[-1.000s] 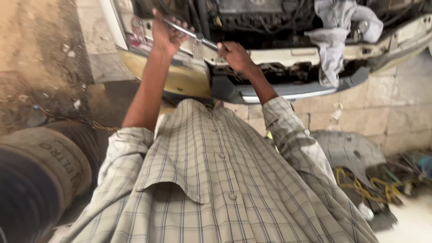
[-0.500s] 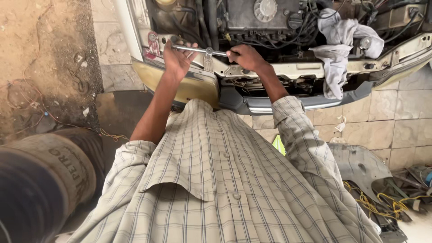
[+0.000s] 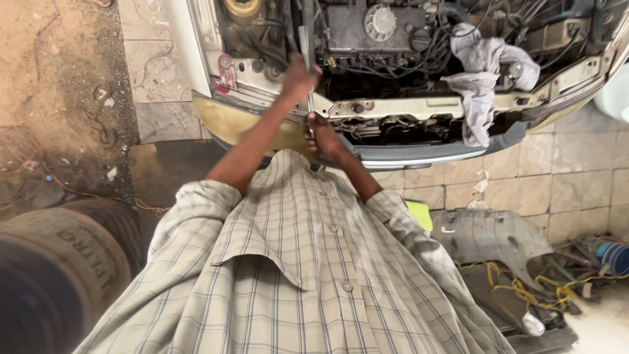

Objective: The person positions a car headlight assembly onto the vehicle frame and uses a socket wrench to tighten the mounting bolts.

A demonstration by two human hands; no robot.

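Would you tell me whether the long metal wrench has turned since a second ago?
Yes. The long metal wrench lay across the pale front crossmember; now it stands nearly perpendicular to it, gripped by both hands.

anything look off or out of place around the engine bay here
A grey rag is draped over the front crossmember, hanging down toward the bumper. A detached grey panel lies on the floor beside tangled yellow wire. Both hands, left and right, hold a long metal tool.
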